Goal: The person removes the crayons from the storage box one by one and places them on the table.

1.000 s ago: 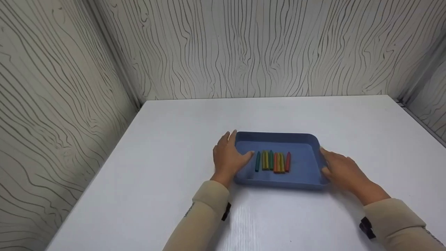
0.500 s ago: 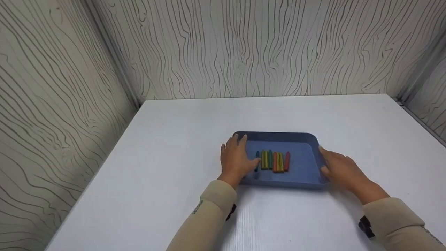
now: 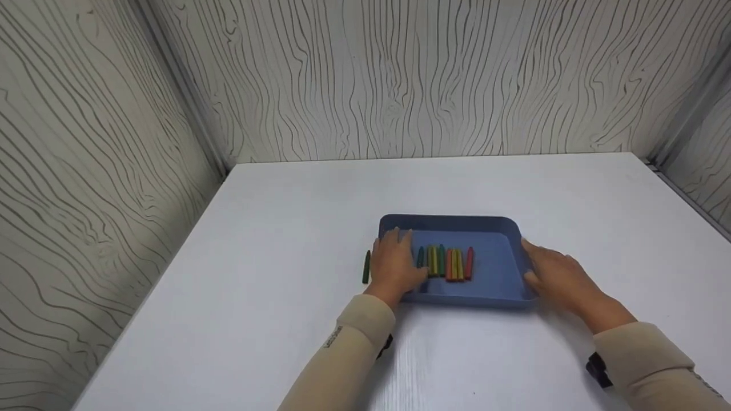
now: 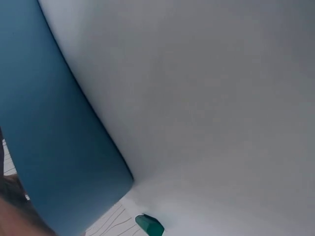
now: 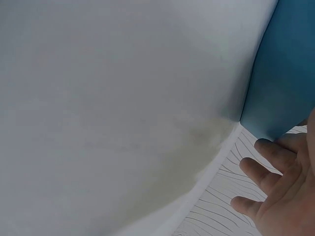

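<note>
A blue tray (image 3: 495,262) lies on the white table, holding a row of several crayons (image 3: 450,265) in teal, yellow, green, orange and red. My left hand (image 3: 394,265) reaches over the tray's left side, fingers spread, thumb beside the teal crayon (image 3: 421,257); nothing shows in its grasp. Just left of the tray, a dark green crayon (image 3: 366,267) lies on the table; its green end (image 4: 150,224) shows in the left wrist view. At the right wall, my right hand (image 3: 562,279) holds the tray's edge between thumb and fingers, the other fingers (image 5: 258,172) spread outside.
The white table (image 3: 257,257) extends around the tray. Wood-grain panels stand at the back (image 3: 394,80) and on the left (image 3: 85,188), with another at the right edge.
My left hand has moved right, from the tray's left edge to over its left side, beside the teal crayon. The dark green crayon on the table has come into sight. My right hand stays put.
</note>
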`<state>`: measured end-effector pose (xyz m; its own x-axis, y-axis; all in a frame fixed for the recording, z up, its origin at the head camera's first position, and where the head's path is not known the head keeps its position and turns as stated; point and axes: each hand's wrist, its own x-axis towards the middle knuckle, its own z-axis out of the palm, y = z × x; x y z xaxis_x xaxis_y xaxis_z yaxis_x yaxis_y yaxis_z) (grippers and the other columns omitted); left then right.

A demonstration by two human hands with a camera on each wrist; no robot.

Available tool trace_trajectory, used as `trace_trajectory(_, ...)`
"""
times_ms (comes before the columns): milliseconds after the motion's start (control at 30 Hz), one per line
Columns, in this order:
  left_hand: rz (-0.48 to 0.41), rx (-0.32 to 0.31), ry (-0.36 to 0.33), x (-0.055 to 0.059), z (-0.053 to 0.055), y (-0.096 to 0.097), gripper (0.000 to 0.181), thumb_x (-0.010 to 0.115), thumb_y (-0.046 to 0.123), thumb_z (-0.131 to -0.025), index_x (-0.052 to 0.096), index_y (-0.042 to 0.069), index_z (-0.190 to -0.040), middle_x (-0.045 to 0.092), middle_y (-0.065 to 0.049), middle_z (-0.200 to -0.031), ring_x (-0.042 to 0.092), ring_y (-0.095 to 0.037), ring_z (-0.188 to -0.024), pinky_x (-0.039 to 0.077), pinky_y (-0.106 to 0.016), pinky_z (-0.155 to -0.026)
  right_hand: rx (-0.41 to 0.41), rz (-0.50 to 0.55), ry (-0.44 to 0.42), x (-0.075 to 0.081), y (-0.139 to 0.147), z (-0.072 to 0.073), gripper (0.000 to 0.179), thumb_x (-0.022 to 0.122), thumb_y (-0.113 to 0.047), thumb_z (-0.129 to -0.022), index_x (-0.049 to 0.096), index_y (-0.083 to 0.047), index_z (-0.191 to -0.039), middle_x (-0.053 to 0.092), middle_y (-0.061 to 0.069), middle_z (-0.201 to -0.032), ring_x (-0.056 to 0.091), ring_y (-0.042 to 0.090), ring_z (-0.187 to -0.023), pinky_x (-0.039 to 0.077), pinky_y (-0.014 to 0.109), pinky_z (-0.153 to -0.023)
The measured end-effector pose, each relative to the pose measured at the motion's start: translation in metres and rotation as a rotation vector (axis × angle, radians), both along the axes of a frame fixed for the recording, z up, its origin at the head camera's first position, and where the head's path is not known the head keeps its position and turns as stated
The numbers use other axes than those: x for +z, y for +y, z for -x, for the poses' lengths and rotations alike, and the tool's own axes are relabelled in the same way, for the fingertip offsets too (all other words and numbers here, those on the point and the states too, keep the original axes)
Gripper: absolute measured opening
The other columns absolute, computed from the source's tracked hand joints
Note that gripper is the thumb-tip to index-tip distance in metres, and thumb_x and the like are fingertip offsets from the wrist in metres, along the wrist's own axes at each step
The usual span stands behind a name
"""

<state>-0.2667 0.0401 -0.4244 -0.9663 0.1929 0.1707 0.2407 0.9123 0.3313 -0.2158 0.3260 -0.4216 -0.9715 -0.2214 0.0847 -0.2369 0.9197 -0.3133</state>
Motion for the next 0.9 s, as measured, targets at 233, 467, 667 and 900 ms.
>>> trace_trajectory(233,-0.061,-0.005,-0.074,0.0003,0.0003,0.0025,0.069,0.079,0.035,-0.077,0.053,0.011,-0.136,0.051,-0.011,-0.134,0.049,-0.028,-0.121,0.039,-0.041,-0.099,0.004,-0.007,0.005,0.0008,-0.0008,-0.0009,0.059,0.05,-0.008,-0.093,0.027,0.014,-0.142,0.036,0.036,-0.138,0.032,0.053,-0.125,0.022,0.065,-0.099)
trace_trajectory(467,-0.152,-0.008,-0.147,0.0005,0.0006,0.0033,0.068,0.083,0.03,-0.074,0.056,0.01,-0.133,0.055,-0.012,-0.13,0.054,-0.028,-0.116,0.042,-0.039,-0.096,0.002,-0.004,0.013,0.0012,-0.0026,-0.0011,0.058,0.049,-0.008,-0.092,0.028,0.014,-0.141,0.037,0.036,-0.138,0.033,0.053,-0.125,0.023,0.065,-0.099)
trace_trajectory(667,-0.227,-0.013,-0.204,-0.0026,0.0029,0.0026,0.069,0.085,0.024,-0.072,0.056,0.008,-0.133,0.056,-0.012,-0.129,0.053,-0.027,-0.117,0.042,-0.037,-0.097,-0.002,0.005,0.002,0.001,-0.0025,-0.0001,0.059,0.048,-0.009,-0.092,0.028,0.014,-0.142,0.036,0.035,-0.139,0.032,0.052,-0.126,0.022,0.064,-0.099)
trace_trajectory(900,-0.26,-0.03,-0.217,-0.0062,0.0054,0.0017,0.065,0.085,0.018,-0.072,0.059,0.004,-0.129,0.058,-0.013,-0.125,0.051,-0.026,-0.118,0.04,-0.036,-0.099,0.011,0.018,0.01,0.0013,0.0002,-0.0003,0.06,0.049,-0.007,-0.09,0.028,0.014,-0.142,0.038,0.035,-0.137,0.034,0.052,-0.125,0.024,0.063,-0.099)
